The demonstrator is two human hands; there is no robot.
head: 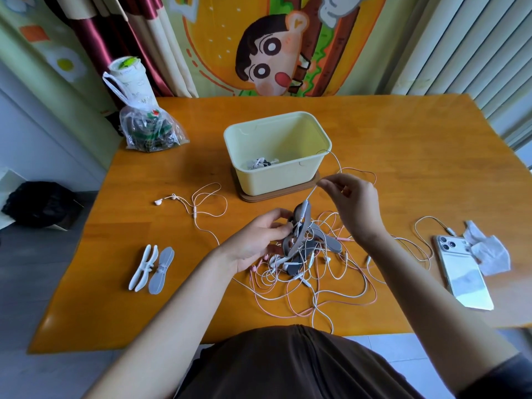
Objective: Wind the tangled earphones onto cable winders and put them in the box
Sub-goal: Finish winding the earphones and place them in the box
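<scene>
Here the left hand (254, 240) curls round a grey cable winder (300, 218) just above the tangle of pink and white earphones (316, 273) on the orange bench (403, 133). The right hand (357, 205), higher and beside it, pinches a white cable (311, 193) between thumb and fingertips, taut up from the winder. The cream box (276, 180) stands just behind, one wound set (260, 163) lying in its bottom. Two spare winders (143, 267) lie well to the left; a phone (460, 272) lies to the right.
</scene>
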